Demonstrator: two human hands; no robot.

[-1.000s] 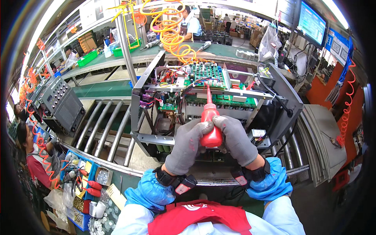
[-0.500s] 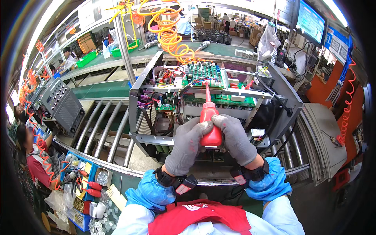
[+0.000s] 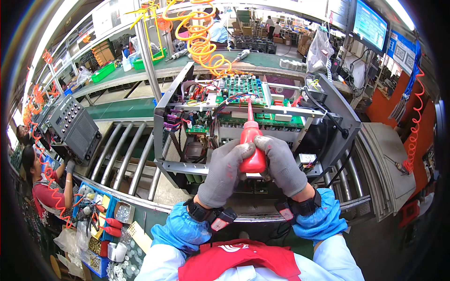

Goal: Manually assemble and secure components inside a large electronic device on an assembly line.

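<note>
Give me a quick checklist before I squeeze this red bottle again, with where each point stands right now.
1. Both hands on the red squeeze bottle: ok. The left hand and right hand, both gloved, wrap its body.
2. Nozzle aimed into the open metal chassis: ok, it points up toward the green circuit boards.
3. Nozzle tip on the intended spot: cannot tell, the tip is lost among the wires.
4. Chassis seated on the roller conveyor: ok.
5. Orange coiled hose kept away from the hands: ok, it hangs behind the chassis.
</note>
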